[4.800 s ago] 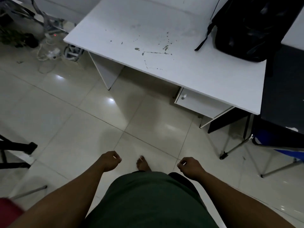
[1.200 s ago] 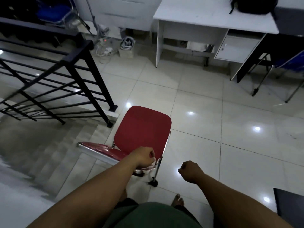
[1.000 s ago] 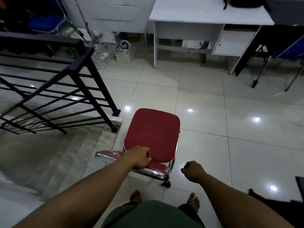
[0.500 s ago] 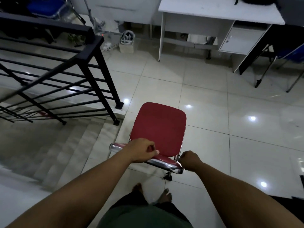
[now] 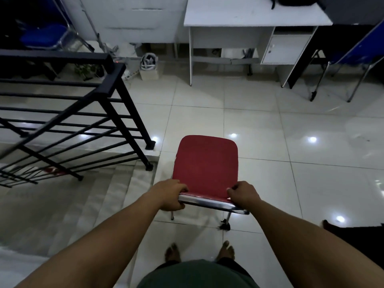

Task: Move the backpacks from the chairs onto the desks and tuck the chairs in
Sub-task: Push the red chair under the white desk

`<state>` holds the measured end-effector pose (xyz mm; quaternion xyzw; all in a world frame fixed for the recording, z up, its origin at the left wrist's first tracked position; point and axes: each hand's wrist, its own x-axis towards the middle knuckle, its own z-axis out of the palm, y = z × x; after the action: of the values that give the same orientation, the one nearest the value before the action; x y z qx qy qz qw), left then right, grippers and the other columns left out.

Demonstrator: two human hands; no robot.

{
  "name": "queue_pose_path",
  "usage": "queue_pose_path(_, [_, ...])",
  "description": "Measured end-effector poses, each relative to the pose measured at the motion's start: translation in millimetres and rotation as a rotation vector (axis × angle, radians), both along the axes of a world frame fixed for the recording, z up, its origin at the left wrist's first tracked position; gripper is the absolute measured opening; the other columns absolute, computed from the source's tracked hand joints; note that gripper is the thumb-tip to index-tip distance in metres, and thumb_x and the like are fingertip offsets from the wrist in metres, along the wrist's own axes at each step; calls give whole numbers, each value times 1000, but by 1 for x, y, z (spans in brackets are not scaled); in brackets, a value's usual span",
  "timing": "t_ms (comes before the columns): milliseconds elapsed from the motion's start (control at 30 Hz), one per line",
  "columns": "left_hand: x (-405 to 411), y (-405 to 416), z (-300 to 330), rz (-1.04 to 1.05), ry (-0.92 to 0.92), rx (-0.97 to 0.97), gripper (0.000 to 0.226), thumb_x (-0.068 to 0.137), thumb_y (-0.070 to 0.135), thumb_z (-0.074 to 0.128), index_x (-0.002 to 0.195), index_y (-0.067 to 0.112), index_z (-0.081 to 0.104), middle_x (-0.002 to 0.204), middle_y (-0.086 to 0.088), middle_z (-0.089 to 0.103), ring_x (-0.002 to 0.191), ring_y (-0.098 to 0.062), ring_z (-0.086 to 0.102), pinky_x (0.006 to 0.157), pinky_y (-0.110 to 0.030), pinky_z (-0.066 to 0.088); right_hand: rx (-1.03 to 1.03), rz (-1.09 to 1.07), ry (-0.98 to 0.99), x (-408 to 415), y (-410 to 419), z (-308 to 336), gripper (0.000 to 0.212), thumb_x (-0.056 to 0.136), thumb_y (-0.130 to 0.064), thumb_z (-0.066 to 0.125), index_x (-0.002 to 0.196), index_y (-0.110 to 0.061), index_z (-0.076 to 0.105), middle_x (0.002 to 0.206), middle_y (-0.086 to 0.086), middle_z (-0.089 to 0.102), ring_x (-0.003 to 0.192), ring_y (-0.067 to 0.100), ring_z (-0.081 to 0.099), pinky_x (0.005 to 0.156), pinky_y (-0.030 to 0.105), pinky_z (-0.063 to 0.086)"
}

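Two arms reach straight ahead toward 12 o'clock. Left hand [image 5: 170, 196] clamps the left end of the red chair's [image 5: 206, 166] chrome-edged backrest, fingers curled over the top. Right hand [image 5: 243, 194] grips the right end the same way. Chair stands on the tiled floor [image 5: 270, 154] beside the black stair railing [image 5: 87, 113], seat running long from 6 to 12, front pointing at the white desk [image 5: 249, 17], well apart. Black backpack [image 5: 295, 0] sits up there at 1 o'clock.

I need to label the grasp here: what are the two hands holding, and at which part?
Both hold the red chair by the top edge of its backrest: left hand at the left end, right hand at the right end.
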<state>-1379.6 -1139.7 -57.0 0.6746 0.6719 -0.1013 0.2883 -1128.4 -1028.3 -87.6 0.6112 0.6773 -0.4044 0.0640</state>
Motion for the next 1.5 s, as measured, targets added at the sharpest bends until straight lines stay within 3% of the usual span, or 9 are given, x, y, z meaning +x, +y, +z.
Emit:
queue_pose_path(167, [4, -4, -8, 39, -13, 46, 43, 79, 38, 61, 121, 41, 54, 112, 9, 59, 99, -15, 59, 75, -26, 44, 28, -30, 208, -2, -22, 14, 41, 86, -60, 58, 80, -20, 66, 79, 0, 70, 78, 18, 68, 81, 41, 57])
queue_pose_path(300, [9, -4, -10, -7, 22, 105, 48, 83, 31, 62, 130, 37, 55, 118, 7, 57, 107, -18, 58, 86, -32, 50, 134, 206, 149, -7, -47, 25, 64, 72, -91, 40, 83, -32, 64, 81, -13, 67, 76, 6, 63, 67, 31, 52])
queue_pose_path(400, [11, -11, -12, -11, -18, 117, 59, 87, 32, 62, 143, 38, 43, 133, 6, 54, 118, -19, 54, 94, -34, 47, 205, 400, 98, -3, -55, 27, 69, 66, -95, 41, 97, -36, 61, 88, -16, 64, 77, 5, 60, 67, 29, 53])
queue_pose_path(467, [10, -15, -11, -32, -12, 96, 67, 85, 37, 66, 145, 39, 37, 138, 6, 52, 122, -19, 52, 97, -34, 45, 251, 532, 4, -1, -57, 26, 64, 70, -87, 50, 107, -35, 57, 95, -12, 62, 82, 9, 58, 72, 31, 53])
queue_pose_path(533, [11, -14, -10, -34, 19, 77, 70, 83, 39, 69, 146, 36, 38, 140, 3, 52, 124, -21, 52, 99, -36, 45, 303, 588, -113, -4, -56, 23, 50, 78, -63, 64, 116, -31, 57, 105, -6, 64, 91, 17, 60, 76, 30, 50])
queue_pose_path(667, [15, -8, -9, -6, 88, 39, 66, 79, 30, 73, 140, 33, 47, 133, -3, 58, 116, -26, 57, 95, -38, 50, 352, 490, -224, -14, -60, 23, 24, 83, -29, 63, 106, -29, 65, 94, -1, 69, 81, 22, 63, 69, 30, 50])
queue_pose_path(767, [14, -4, -9, -10, 135, 27, 59, 79, 18, 71, 133, 33, 53, 125, -4, 61, 110, -25, 60, 92, -39, 52, 382, 483, -268, -17, -61, 20, 36, 78, -9, 58, 106, -29, 67, 88, 1, 69, 75, 24, 62, 63, 29, 46])
queue_pose_path(1000, [11, -1, -12, -23, 161, 148, 45, 82, 11, 61, 120, 35, 62, 107, 1, 67, 96, -20, 62, 81, -34, 50, 456, 574, -272, -15, -52, 15, 56, 77, -12, 59, 126, -38, 59, 98, -1, 73, 82, 24, 67, 64, 29, 43])
queue_pose_path(1500, [3, 29, -16, 35, 165, 227, 45, 75, 13, 63, 112, 39, 66, 93, 6, 69, 83, -19, 65, 72, -33, 55, 513, 614, -290, -24, -17, 13, 48, 78, -19, 59, 122, -38, 61, 88, -3, 72, 71, 22, 65, 57, 26, 37])
